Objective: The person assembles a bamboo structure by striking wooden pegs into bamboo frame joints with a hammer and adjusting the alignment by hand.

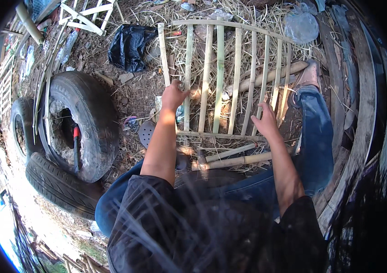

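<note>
- The bamboo slat panel [230,77] lies flat on straw-strewn ground in front of the seated person, its upright slats tied between a top rail and a lower cross slat [220,135].
- The left hand [173,95] is at the panel's left side, fingers [182,87] curled round a slat near the second upright; it looks like a closed grasp on that slat.
- The right hand [266,119] rests on the slats at the right, fingers spread and loosely open, pressing rather than gripping.
- To do this step well, I judge the left hold should stay firm while the right hand keeps the frame from sliding, so that slat spacing stays even.
- Two bamboo poles [234,157] lie just below the panel, near the knees; old tyres [84,127] stand well off to the left.
</note>
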Demonstrator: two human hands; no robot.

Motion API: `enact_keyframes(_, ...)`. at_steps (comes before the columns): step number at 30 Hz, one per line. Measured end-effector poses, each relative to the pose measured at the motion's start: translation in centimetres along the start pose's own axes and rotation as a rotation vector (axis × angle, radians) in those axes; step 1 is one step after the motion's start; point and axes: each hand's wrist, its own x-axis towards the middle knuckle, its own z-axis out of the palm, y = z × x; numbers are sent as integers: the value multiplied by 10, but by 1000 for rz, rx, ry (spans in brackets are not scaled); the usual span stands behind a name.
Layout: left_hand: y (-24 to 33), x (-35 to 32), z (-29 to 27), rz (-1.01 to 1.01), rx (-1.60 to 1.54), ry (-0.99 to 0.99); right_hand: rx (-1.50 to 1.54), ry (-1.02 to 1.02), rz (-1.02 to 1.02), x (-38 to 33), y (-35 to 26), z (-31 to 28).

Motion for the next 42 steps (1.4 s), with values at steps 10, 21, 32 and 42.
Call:
enact_keyframes(10,-50,-33,35,-160,-36,386,71,-76,-7,-33,-14,7)
enact_keyframes(21,-16,-46,36,-161,134,253,18,-113,15,-30,2,26)
enact_keyframes(32,-13,-55,37,-204,193,386,11,-119,35,-35,8,25)
enact_keyframes(42,26,-63,32,-209,32,146,-42,-204,115,-36,19,37)
